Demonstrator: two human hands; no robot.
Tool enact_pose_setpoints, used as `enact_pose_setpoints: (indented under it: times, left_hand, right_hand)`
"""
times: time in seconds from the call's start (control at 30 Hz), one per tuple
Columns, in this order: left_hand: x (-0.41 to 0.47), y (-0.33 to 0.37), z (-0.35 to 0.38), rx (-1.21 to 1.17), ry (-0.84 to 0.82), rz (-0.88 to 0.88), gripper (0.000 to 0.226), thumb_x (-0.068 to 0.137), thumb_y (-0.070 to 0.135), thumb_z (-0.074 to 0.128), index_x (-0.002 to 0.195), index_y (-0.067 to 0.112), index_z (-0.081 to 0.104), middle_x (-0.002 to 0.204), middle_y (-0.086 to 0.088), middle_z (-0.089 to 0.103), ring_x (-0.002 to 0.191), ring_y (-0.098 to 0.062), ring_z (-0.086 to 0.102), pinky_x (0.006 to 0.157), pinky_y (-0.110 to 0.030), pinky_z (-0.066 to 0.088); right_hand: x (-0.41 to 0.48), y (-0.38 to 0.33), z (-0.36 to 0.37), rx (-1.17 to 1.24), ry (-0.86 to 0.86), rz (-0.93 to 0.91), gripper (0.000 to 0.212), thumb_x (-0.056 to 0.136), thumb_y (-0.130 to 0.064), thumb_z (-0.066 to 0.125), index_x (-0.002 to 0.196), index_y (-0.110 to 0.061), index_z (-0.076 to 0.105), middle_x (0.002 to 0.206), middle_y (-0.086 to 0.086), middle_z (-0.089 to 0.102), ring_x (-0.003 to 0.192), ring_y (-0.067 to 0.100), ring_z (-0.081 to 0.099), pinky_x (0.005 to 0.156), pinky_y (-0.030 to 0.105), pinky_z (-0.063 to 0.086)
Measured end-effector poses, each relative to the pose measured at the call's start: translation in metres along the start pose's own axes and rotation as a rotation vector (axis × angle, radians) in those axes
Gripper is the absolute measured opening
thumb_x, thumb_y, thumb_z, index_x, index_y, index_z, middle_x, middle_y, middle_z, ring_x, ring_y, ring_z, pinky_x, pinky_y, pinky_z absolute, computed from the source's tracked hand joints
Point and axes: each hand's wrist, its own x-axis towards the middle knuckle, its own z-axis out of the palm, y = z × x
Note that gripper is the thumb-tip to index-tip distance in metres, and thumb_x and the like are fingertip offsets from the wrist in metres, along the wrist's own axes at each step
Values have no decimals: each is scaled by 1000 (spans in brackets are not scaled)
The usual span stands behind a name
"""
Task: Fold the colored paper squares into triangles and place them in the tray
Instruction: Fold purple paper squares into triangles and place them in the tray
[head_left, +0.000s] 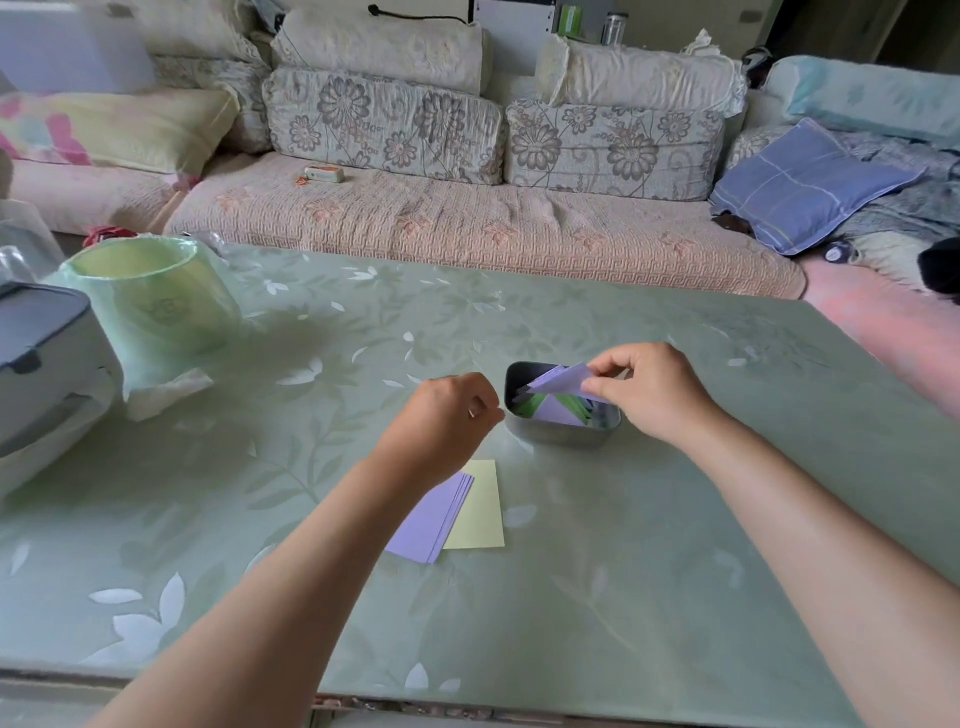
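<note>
A small metal tray (555, 435) stands mid-table with folded purple and green paper triangles (557, 410) inside. My right hand (649, 391) pinches a folded purple triangle (561, 379) just over the tray's top. My left hand (451, 415) hovers left of the tray, fingers curled, holding nothing that I can see. Nearer to me lie a stack of purple paper squares (431, 519) and a yellow square (480, 512), partly under my left forearm.
A green bag-lined bin (150, 301) and a grey-white appliance (41, 364) stand at the table's left, with crumpled tissue (166, 389) beside them. Behind the green floral table (623, 545) runs a sofa with cushions.
</note>
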Motion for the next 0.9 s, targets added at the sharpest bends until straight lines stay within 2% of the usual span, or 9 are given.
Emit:
enact_pose_setpoints:
  times: [0.13,0.2,0.27,0.37,0.5,0.67,0.77,0.83,0.9]
  left_hand:
    - [5,-5,15,-48,-41,-23,47,90,33,69,132,19,53,122,3,54,101,-13,59,85,-24,45]
    - [6,-5,23,-62,-69,-35,61,89,36,70,142,18,45,133,0,50,109,-14,58,90,-27,46]
    - [8,-5,31,-67,-92,-35,67,89,37,70,146,16,40,137,-1,48,111,-15,58,93,-29,47]
    - [11,-2,41,-57,-108,-41,68,91,38,67,148,16,39,137,-1,46,115,-15,56,96,-29,45]
    - [15,-3,49,-60,-57,-51,54,91,37,65,138,17,49,126,-2,52,110,-19,58,91,-29,46]
    - [15,-6,50,-51,-52,-65,55,92,38,63,142,18,48,128,-3,52,112,-19,57,93,-31,46]
    - [14,-8,50,-42,-59,-63,55,93,39,62,143,20,47,128,-1,52,112,-17,57,89,-28,44]
    - [14,-8,49,-40,-63,-60,54,93,39,62,141,21,47,126,0,52,109,-16,57,86,-26,43]
    - [13,-8,49,-38,-70,-56,53,92,39,62,141,22,48,125,1,52,107,-15,58,85,-27,44]
  right_hand:
    - [16,6,1,-103,-192,-28,20,79,-14,81,74,-32,72,64,-19,65,57,-5,54,57,10,39]
    - [23,8,3,-175,-282,-14,22,79,-15,81,72,-33,70,72,-15,69,67,5,59,64,17,45]
    - [27,8,4,-233,-342,-9,21,79,-16,81,72,-33,71,71,-16,69,68,5,61,66,20,47]
    - [28,5,7,-308,-403,-27,17,80,-18,78,74,-32,71,65,-22,65,60,-5,56,59,16,43]
    - [27,1,17,-424,-459,-61,5,87,-22,71,82,-20,71,79,-4,69,66,9,53,60,23,41]
    - [28,-1,25,-474,-367,-16,22,84,-47,73,71,-31,64,74,-14,63,72,10,56,63,25,40]
    - [27,-5,34,-569,-284,-25,31,85,-45,69,71,-18,61,69,-5,56,72,23,53,61,29,37]
    - [26,-5,39,-573,-254,-23,37,85,-42,67,65,-17,48,64,-1,44,67,25,44,55,30,31]
    - [26,-6,40,-571,-224,-19,38,84,-42,67,64,-19,45,63,0,44,65,24,44,56,30,32]
